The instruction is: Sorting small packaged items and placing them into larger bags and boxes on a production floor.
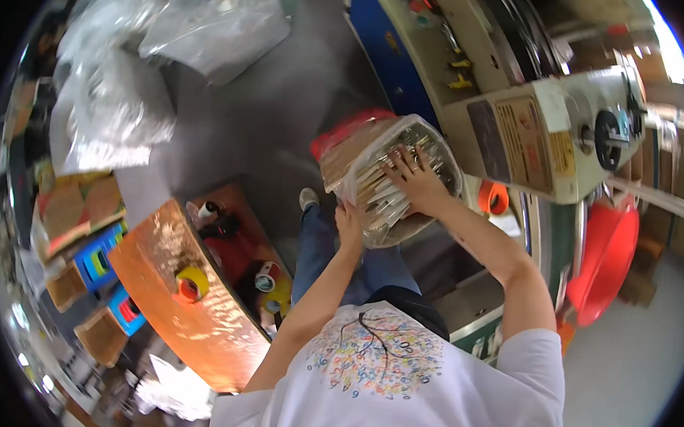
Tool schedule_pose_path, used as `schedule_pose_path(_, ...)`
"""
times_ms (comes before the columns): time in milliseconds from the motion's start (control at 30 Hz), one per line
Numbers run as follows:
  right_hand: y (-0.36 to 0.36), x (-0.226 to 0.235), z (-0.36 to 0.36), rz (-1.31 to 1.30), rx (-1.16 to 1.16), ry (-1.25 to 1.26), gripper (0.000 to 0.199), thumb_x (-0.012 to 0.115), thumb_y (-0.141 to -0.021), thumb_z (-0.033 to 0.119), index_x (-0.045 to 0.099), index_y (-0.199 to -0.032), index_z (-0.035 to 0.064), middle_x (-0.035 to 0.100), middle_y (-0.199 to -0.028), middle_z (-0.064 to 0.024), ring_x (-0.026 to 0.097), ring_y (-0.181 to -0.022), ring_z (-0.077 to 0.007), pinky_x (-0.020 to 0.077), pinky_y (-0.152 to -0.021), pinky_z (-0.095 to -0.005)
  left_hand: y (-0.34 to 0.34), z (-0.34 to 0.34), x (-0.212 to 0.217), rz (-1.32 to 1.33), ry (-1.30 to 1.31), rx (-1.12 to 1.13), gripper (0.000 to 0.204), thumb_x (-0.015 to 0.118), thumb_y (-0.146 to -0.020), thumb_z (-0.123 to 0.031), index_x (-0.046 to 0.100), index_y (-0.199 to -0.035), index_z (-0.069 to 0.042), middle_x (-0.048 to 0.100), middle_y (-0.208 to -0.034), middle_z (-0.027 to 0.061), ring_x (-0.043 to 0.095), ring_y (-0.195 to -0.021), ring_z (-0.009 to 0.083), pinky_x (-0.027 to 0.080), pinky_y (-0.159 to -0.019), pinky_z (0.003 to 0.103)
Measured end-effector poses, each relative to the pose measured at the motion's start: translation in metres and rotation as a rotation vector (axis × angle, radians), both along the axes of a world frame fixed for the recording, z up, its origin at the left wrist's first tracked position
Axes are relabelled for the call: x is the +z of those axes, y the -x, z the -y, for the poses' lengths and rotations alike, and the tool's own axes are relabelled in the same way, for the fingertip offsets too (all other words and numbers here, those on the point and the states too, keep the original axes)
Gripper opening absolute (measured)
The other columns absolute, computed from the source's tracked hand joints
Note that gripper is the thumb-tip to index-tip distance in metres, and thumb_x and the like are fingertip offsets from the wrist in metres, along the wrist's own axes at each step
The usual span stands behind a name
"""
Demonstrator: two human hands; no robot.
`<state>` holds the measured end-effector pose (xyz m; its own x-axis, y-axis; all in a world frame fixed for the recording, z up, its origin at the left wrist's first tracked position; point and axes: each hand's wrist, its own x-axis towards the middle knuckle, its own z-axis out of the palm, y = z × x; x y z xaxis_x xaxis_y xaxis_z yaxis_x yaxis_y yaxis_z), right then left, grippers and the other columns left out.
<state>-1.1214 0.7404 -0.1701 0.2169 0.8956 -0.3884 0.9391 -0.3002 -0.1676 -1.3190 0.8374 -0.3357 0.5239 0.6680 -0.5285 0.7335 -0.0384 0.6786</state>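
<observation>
In front of my legs stands a box lined with a clear plastic bag (342,190), filled with many thin, pale, stick-like pieces (376,190) whose exact kind I cannot make out. My right hand (414,180) lies on top of these pieces with its fingers spread. At the near left rim, my left hand (349,228) is closed on the edge of the plastic bag; part of its fingers is hidden against the bag. Something red (351,129) shows behind the box's far left side.
To the left, an orange-brown wooden table (167,254) carries a yellow and orange tape roll (191,284). Large clear plastic bags (220,22) sit at the far left. A beige machine (530,139) with a black handwheel (609,140) stands right, above a red basin (605,265).
</observation>
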Motion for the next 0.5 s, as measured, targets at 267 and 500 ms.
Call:
schedule_pose_path(267, -0.016, -0.047, 0.009, 0.067, 0.070, -0.122, 0.103, 0.076, -0.050, 0.052, 0.035, -0.131, 0.0037, 0.036, -0.133, -0.0201, 0.022, -0.130, -0.0390, 0.0112, -0.105, -0.0583, -0.042, -0.054, 0.205, 0.037, -0.398, -0.145, 0.021, 0.055, -0.082, -0.016, 0.054, -0.098, -0.004, 0.059, -0.097, 0.0181, 0.057, -0.093, 0.0300, 0.044, -0.077, 0.040)
schedule_pose_path(500, 0.002, 0.045, 0.073, -0.227, -0.139, -0.303, 0.049, 0.072, -0.066, 0.024, 0.056, -0.108, 0.0056, 0.036, -0.135, -0.0167, 0.022, -0.131, -0.0382, 0.0181, -0.107, -0.0491, -0.146, -0.027, 0.166, -0.047, -0.740, -0.503, 0.076, 0.072, -0.066, -0.038, 0.040, -0.124, -0.002, 0.046, -0.124, 0.0126, 0.041, -0.116, 0.0292, 0.034, -0.095, 0.044)
